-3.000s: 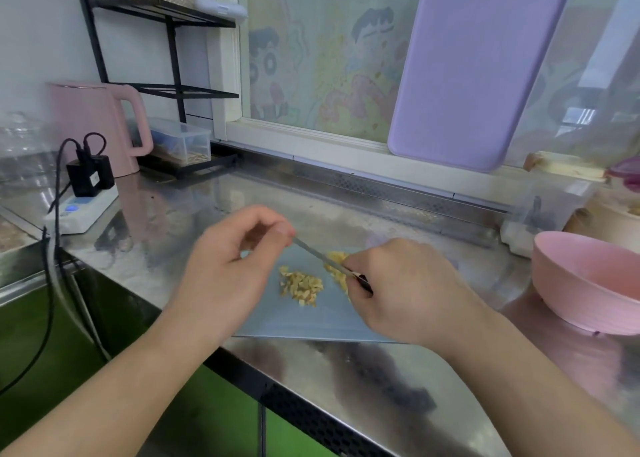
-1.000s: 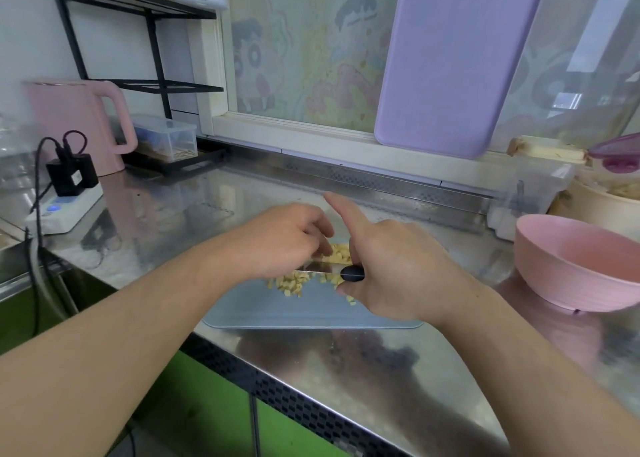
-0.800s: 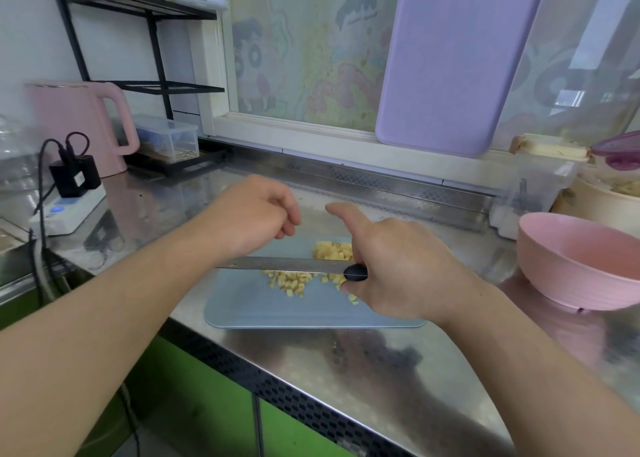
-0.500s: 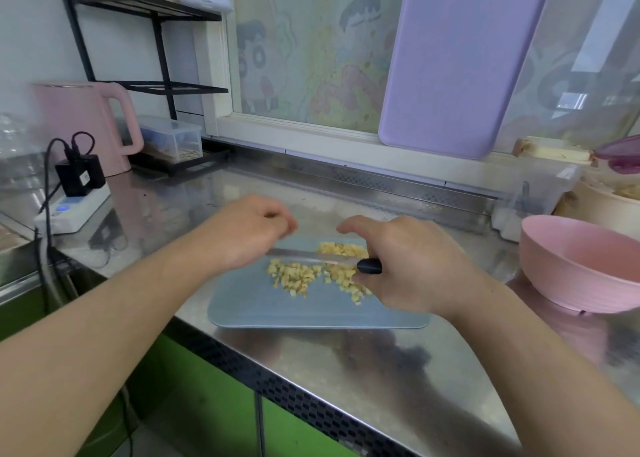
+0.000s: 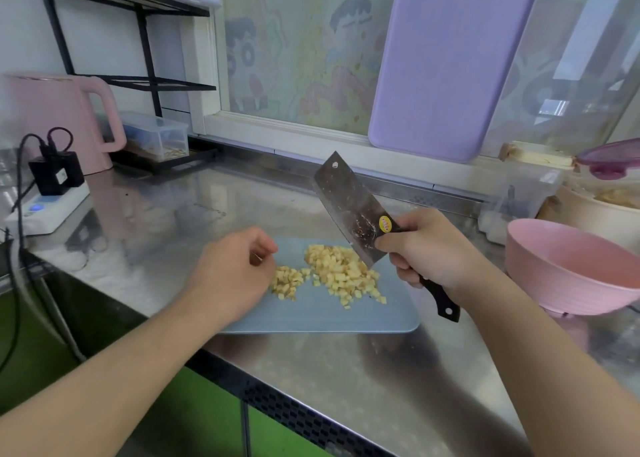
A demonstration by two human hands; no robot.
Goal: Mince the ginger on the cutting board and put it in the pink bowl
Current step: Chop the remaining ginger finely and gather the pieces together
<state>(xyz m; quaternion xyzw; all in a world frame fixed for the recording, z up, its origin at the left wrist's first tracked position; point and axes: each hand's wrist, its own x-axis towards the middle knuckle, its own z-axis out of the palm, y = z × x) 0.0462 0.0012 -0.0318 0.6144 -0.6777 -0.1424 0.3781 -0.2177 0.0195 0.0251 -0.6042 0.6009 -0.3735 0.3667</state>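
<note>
Reaching the round pink plastic bowl means carrying right along the steel counter: your diced ginger lies mid blue-grey cutting board, between loosely curled, empty left hand and right hand gripping the raised cleaver

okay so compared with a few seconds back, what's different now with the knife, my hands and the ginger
The cleaver has come up off the cutting board; the right hand keeps its grip on the handle, blade tilted up and away. The left hand has let go of the blade and rests at the board's left edge. The ginger now lies in two loose heaps. The pink bowl stays where it was, no ginger visible inside.
</note>
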